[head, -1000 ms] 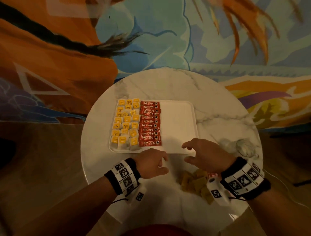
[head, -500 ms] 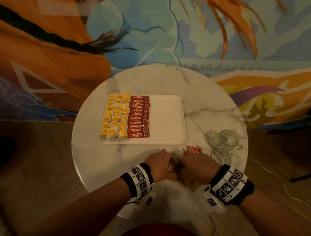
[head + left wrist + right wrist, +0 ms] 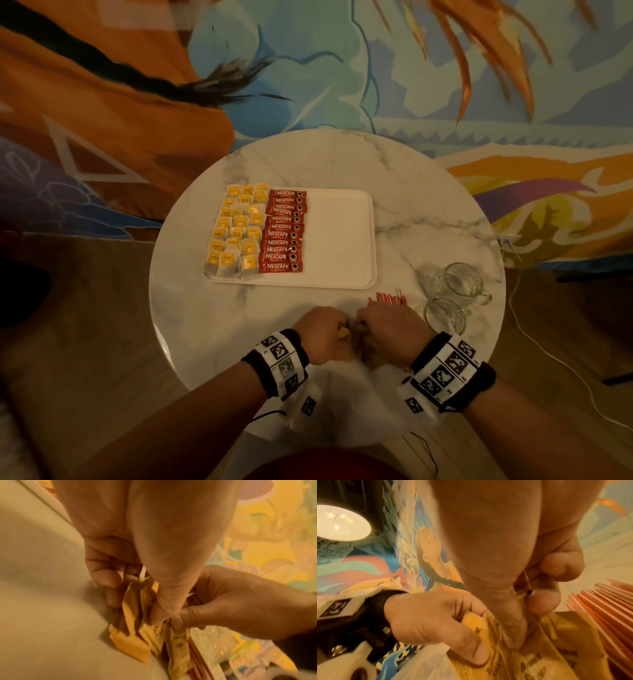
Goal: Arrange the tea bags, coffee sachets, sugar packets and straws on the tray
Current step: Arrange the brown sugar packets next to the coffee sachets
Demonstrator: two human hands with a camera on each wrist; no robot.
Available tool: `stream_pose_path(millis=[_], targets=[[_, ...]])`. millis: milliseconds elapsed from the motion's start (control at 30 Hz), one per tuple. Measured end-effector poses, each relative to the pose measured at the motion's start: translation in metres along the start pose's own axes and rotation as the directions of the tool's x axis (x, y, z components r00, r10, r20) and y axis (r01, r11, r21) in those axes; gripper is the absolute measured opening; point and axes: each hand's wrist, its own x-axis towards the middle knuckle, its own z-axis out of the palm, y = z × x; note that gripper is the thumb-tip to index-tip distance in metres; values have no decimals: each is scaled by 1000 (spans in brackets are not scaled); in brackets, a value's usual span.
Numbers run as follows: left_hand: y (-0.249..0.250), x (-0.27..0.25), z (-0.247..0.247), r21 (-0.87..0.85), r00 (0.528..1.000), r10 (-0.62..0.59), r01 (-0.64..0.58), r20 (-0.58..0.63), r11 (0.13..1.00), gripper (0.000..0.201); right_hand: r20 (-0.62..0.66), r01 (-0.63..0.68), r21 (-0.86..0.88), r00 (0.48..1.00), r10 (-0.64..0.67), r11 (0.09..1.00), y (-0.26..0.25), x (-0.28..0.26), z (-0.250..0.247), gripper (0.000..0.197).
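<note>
A white tray (image 3: 342, 240) lies on the round marble table (image 3: 274, 164). Yellow tea bags (image 3: 236, 229) fill its left columns, and red coffee sachets (image 3: 284, 236) lie in a column beside them. Near the table's front edge both hands meet over a bunch of brown sugar packets (image 3: 343, 333). My left hand (image 3: 325, 334) grips the packets (image 3: 135, 615) between thumb and curled fingers. From the right, my right hand (image 3: 390, 330) pinches the same bunch (image 3: 530, 660). Red straws (image 3: 388, 297) lie just beyond the right hand, also in the right wrist view (image 3: 607, 615).
Two clear glass mugs (image 3: 455, 284) stand at the table's right, close to the right hand. The right half of the tray is bare. A painted mural wall rises behind the table. A cable runs on the floor at the right.
Both hands drew back from the tray's front edge to the sugar packets and closed on them together. The straws and mugs came into sight.
</note>
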Motion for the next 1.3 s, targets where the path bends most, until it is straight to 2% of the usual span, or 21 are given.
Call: stream_pose_path(millis=[200,300,400,500,667,767,833,967,1100,1200,1300], targets=[[-13,-16,-15,-197,991,-59,34,-122,980,22,-83,-7,199,996,24,980,2,9,-7,20],[-17,-24,-24,-351,980,-124,63,-153,934,21,-173,30,331,985,29,943,2,12,-9,14],[-20,-30,-29,-559,966,-218,107,-137,823,18,-238,89,451,971,23,888,0,15,-11,12],[-21,-35,-31,-755,941,-302,88,-151,650,9,-292,147,540,956,20,829,-2,19,-13,11],[-23,-38,-36,-901,901,-401,24,-169,433,8,-343,230,671,939,20,705,-7,26,-20,12],[-22,-39,-38,-939,907,-396,4,-141,344,10,-344,251,715,939,15,653,-10,30,-23,15],[-20,-38,-39,-962,924,-366,-10,-113,272,21,-307,236,755,952,12,612,-14,33,-23,19],[-17,-38,-41,-993,959,-280,-19,-52,118,41,-265,207,733,964,-9,647,-20,41,-21,18],[-11,-42,-43,-997,985,-174,19,6,77,45,-276,218,721,961,-15,657,-21,45,-23,12],[-10,-41,-45,-999,988,-153,21,15,36,39,-302,228,687,953,-15,690,-21,49,-25,10],[-10,-41,-49,-999,988,-152,-6,-12,37,37,-333,245,650,943,-20,719,-21,52,-26,9]])
